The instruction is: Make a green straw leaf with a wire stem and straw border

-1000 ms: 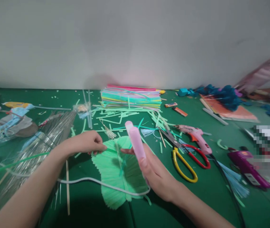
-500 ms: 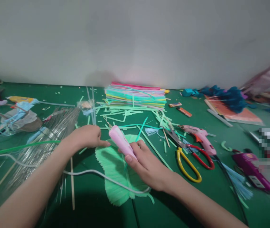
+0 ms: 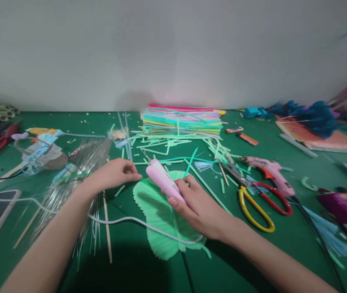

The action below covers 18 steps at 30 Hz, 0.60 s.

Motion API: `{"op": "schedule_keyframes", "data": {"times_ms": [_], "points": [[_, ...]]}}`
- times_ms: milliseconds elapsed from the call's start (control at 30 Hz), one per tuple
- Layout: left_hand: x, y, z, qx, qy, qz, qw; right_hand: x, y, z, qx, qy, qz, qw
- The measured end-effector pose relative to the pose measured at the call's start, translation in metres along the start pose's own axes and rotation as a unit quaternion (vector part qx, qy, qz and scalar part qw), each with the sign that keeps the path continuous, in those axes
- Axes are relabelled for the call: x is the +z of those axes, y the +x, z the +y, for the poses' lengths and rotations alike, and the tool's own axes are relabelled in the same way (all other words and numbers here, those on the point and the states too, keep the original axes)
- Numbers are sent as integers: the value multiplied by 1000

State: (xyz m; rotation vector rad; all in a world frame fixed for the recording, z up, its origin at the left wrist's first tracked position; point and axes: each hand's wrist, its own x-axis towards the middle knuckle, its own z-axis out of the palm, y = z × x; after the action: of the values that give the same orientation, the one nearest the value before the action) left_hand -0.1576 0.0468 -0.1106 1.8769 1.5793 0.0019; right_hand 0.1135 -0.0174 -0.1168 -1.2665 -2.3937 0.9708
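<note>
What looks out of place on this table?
Green pipe-cleaner offcuts lie scattered before the bundled pipe cleaners, untidy by comparison. A white cord also trails across the green leaf shape. Nothing looks clearly broken.

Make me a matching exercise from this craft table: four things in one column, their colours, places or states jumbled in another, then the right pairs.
Things:
1. Scissors
2. Pipe-cleaner bundle
3. Leaf-shaped piece
4. Pink tool, perhaps a mini hair straightener

Descriptions:
A. Multicoloured, near the wall
B. Held in the right hand
C. Red-and-yellow-handled
D. Pale green, scalloped edge

Pairs: 1-C, 2-A, 3-D, 4-B
</note>
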Motion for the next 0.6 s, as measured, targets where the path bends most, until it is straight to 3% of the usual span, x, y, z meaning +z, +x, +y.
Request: {"op": "schedule_keyframes", "data": {"times_ms": [100, 200, 333, 400, 600], "points": [[4, 1, 4, 0, -9, 4, 1000, 1, 0, 3, 6, 31, 6, 999], [7, 2, 2, -2, -14, 4, 1000, 1, -5, 6, 38, 141, 54, 988], [8, 3, -1, -11, -13, 2, 1000, -4, -21, 11, 124, 327, 181, 919], [9, 2, -1, -14, -11, 2, 1000, -7, -30, 15, 149, 353, 220, 897], [7, -1, 7, -18, -1, 7, 1000, -2, -41, 29, 158, 357, 242, 888]]}}
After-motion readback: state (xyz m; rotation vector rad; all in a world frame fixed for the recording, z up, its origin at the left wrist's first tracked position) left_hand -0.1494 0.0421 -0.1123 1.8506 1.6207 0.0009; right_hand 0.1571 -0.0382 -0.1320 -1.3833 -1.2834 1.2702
